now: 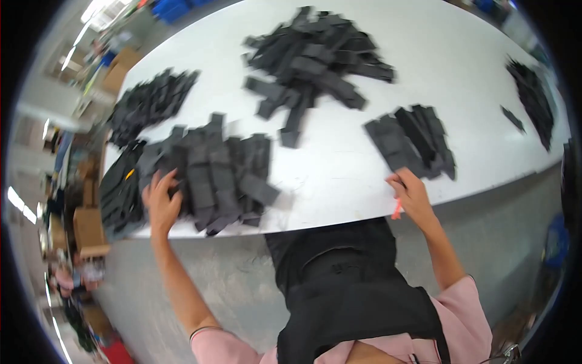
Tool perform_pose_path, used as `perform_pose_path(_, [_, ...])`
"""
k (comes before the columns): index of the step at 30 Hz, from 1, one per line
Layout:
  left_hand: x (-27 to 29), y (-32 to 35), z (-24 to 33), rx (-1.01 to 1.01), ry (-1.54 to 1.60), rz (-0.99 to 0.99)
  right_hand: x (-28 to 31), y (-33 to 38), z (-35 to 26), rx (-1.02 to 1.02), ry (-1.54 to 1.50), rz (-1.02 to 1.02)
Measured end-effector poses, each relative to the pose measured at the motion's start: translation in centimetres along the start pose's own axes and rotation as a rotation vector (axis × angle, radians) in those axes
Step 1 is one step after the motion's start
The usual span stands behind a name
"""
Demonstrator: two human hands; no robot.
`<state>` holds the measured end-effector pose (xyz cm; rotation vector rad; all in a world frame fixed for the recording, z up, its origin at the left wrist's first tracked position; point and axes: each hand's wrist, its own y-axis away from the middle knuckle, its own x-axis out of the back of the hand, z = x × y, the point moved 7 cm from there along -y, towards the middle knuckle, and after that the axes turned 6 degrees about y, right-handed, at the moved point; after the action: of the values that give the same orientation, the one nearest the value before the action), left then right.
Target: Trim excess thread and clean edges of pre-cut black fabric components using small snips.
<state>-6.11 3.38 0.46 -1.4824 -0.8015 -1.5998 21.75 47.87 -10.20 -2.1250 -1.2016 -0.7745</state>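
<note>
The left hand spreads its fingers over dark strips. The right hand curls around a small orange item, a dark bundle just beyond.

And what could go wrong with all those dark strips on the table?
The dark strips by the left hand lie right by the near edge of the white table, so a nudge might knock some onto the floor. The small orange thing in the right hand could slip; I can't tell what it is. The big messy heap might slump.
</note>
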Motion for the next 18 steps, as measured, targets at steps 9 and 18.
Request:
perform_pose_path(9, [1.4,-0.5,3.7,-0.122,0.141,0.224,1.0,0.1,5.8,-0.309,0.266,0.12])
perform_pose_path(18, [2.9,1.0,15.6,-0.332,0.635,0.692,0.0,-0.1,8.7,-0.294,0.307,0.228])
